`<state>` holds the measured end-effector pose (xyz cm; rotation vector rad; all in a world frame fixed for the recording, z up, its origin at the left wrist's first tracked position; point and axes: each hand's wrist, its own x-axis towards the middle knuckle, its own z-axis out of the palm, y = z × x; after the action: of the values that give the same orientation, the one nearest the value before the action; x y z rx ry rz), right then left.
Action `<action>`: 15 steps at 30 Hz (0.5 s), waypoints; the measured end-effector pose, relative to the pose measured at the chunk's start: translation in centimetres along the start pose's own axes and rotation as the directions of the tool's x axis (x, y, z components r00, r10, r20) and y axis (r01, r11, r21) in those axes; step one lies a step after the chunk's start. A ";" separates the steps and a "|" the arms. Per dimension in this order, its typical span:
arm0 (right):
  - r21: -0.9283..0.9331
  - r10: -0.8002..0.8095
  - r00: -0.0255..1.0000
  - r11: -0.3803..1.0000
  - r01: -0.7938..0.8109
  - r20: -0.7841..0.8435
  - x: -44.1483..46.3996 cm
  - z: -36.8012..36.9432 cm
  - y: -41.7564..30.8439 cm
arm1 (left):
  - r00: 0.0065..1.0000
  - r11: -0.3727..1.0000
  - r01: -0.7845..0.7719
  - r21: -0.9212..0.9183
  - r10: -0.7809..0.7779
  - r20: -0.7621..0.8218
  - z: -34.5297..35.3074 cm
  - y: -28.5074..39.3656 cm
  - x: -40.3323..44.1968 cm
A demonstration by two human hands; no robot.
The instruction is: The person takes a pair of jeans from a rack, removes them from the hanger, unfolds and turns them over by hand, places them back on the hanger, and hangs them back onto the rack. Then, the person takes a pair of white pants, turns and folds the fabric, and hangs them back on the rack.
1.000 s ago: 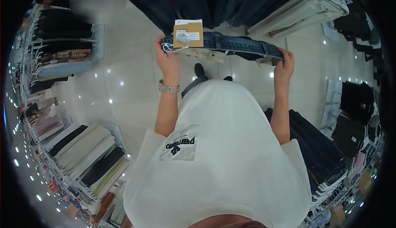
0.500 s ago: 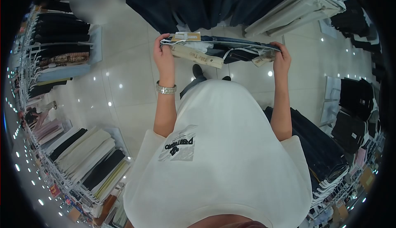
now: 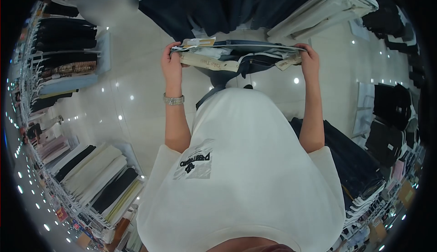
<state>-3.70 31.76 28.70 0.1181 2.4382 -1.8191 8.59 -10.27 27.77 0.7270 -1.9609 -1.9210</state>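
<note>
A pair of dark blue jeans (image 3: 248,64) is stretched sideways between my two hands, its waist opening facing up. My left hand (image 3: 172,67), with a metal watch (image 3: 173,100) on the wrist, is closed round the left end of the waistband. At the opposite end, my right hand (image 3: 310,64) grips the waistband with bent fingers. A long cream label (image 3: 210,63) printed "Take Two" runs along the near side. Another cream label (image 3: 288,62) lies by my right hand. Near my left hand, a tan and white tag (image 3: 200,43) rests on the far edge. The trouser legs hang below, partly hidden.
Dark jeans (image 3: 182,8) and pale trousers (image 3: 323,12) hang on a rack ahead. Racks of folded clothes (image 3: 68,38) and light trousers (image 3: 93,170) line the left. More dark jeans (image 3: 346,161) hang close by my right side. Shiny tiles (image 3: 136,97) cover the floor.
My left hand has shifted left and slightly towards me, so the waistband is pulled wider. My right hand has barely moved. The jeans now cover the shoe that showed below.
</note>
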 end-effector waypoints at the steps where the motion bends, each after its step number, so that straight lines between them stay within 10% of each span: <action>1: 0.017 0.058 0.998 0.998 -0.059 0.029 -0.1 0.0 -0.4 | 1.000 1.000 0.006 -0.022 -0.006 0.004 0.1 0.1 0.0; 15: -0.176 0.195 0.960 0.971 -0.160 0.200 0.5 0.4 -2.5 | 0.960 0.977 0.154 0.149 -0.184 0.210 -1.8 0.5 1.6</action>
<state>-4.52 30.65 30.88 0.1164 2.3245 -1.4755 8.18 -12.71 28.16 0.7657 -2.2439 -2.0661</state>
